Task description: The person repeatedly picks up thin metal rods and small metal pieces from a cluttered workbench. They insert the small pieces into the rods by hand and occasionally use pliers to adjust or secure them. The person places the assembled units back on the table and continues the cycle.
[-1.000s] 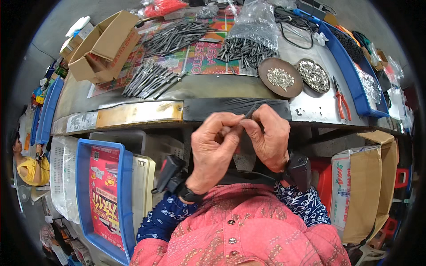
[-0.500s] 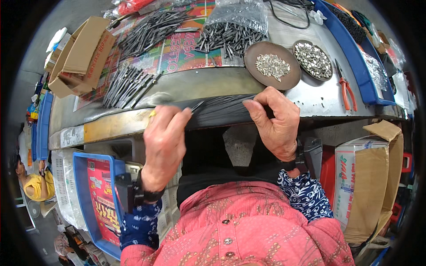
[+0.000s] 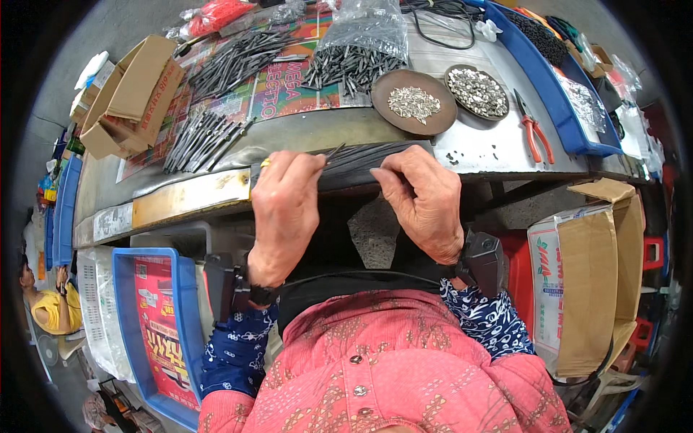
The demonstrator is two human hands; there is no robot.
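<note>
My left hand (image 3: pixel 287 206) is over the table's front edge, fingers closed on a thin dark strip whose tip pokes out past the fingertips. To its right my right hand (image 3: pixel 426 206) holds thumb and forefinger pinched together; anything between them is too small or hidden to name. Behind and between both hands, a bundle of long black strips (image 3: pixel 355 160) lies along the edge. Beyond the bundle stands a brown bowl (image 3: pixel 384 92) with small silver metal pieces (image 3: pixel 414 105). Beside it is a smaller dish of round silvery pieces (image 3: pixel 476 92).
Red-handled pliers (image 3: pixel 534 136) lie right of the dishes. Black rods (image 3: pixel 206 143) are laid out at left, with heaps of dark pieces (image 3: pixel 245 61) behind. A cardboard box (image 3: pixel 137 101) and blue trays (image 3: pixel 177 289) flank the table. Another person (image 3: pixel 54 307) in yellow sits far left.
My hands have come closer together: the left has moved right, the right left and slightly down. The whole view has shifted a little.
</note>
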